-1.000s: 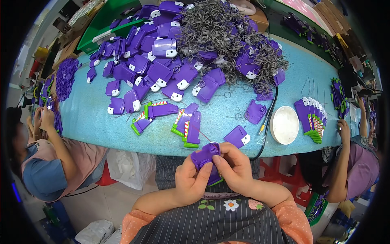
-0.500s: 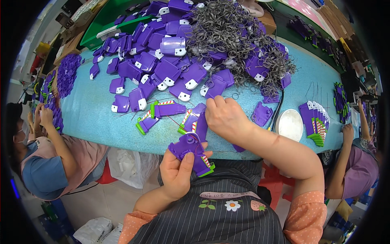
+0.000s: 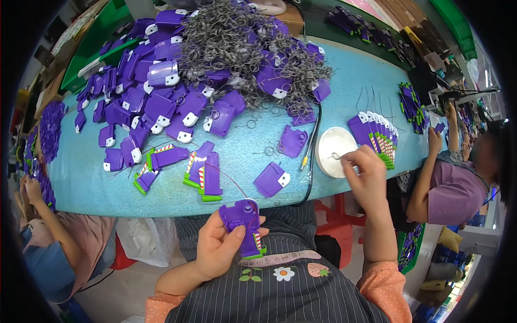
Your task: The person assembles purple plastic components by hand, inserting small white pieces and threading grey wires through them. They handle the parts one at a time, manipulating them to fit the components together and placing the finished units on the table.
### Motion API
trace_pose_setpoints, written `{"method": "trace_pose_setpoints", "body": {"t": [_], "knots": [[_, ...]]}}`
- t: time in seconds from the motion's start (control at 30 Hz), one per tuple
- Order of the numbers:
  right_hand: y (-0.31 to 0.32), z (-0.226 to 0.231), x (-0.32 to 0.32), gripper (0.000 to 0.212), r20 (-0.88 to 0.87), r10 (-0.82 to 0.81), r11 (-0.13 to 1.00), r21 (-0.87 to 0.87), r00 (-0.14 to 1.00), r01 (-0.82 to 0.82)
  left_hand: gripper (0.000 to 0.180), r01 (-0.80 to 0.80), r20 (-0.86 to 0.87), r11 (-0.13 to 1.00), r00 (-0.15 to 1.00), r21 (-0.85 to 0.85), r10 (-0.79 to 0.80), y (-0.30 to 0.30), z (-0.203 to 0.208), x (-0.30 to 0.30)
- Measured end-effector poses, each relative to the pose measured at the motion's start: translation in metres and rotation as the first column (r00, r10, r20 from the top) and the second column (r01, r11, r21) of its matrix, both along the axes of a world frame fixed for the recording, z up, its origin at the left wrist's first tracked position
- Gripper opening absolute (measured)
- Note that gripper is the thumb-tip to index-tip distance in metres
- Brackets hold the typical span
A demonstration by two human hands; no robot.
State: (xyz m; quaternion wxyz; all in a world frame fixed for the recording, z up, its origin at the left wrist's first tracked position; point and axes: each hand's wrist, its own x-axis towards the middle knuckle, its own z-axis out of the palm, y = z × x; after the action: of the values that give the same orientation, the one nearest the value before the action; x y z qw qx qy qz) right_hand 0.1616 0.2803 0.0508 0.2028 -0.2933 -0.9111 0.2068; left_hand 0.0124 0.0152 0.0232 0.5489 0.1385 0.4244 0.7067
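Right hand [image 3: 366, 172] over round white dish [image 3: 331, 148], pinching 1 ring [image 3: 336, 156].

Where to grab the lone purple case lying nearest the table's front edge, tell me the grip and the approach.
Pinch the purple case across its two long sides, coming from above. It lies flat and apart from the others, so both sides look free. Avoid the white corner tab, which is small, and come in left of the black cable beside it.

The left hand [image 3: 218, 250] is low and close to the body, palm up, with the fingers curled in a grip and the thumb on top. The right hand [image 3: 365, 175] is stretched forward, higher, with the fingertips pinched together.
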Motion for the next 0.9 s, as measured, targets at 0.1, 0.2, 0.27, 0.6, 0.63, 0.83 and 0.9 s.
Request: {"method": "trace_pose_setpoints", "body": {"t": [0.1,0.2,0.27,0.6,0.63,0.83,0.9], "knots": [[-0.001,-0.009,0.004,0.002,-0.042,0.012,0.994,-0.109,0.999,-0.016,0.032,0.051,0.002,0.999,0.999,-0.006,-0.051,0.008,0.002,0.002],[-0.005,0.007,0.005,0.004,-0.237,-0.106,0.986,-0.154,0.966,0.071,0.032,0.065,0.022,0.998,0.998,-0.026,-0.064,0.008,0.006,0.003],[-0.019,0.017,0.009,0.003,-0.289,-0.103,0.968,-0.250,0.952,0.028,0.032,0.062,0.032,0.998,0.998,-0.012,-0.061,0.009,0.005,0.006],[-0.093,-0.009,-0.027,0.006,-0.538,0.056,0.305,-0.793,0.841,-0.528,0.034,0.107,-0.086,0.994,0.991,0.017,-0.105,0.017,0.013,0.006],[-0.095,-0.011,-0.027,0.006,-0.522,0.020,0.239,-0.826,0.853,-0.511,0.034,0.119,-0.090,0.993,0.989,0.004,-0.118,0.016,0.012,0.005],[-0.091,-0.025,-0.018,0.006,-0.478,0.014,0.042,-0.878,0.879,-0.478,0.034,0.172,-0.110,0.985,0.980,0.030,-0.167,0.014,0.006,0.003],[-0.090,-0.017,-0.019,0.006,-0.439,0.015,0.063,-0.896,0.898,-0.439,0.033,0.227,-0.174,0.974,0.958,-0.026,-0.228,0.014,0.006,0.001]]}}
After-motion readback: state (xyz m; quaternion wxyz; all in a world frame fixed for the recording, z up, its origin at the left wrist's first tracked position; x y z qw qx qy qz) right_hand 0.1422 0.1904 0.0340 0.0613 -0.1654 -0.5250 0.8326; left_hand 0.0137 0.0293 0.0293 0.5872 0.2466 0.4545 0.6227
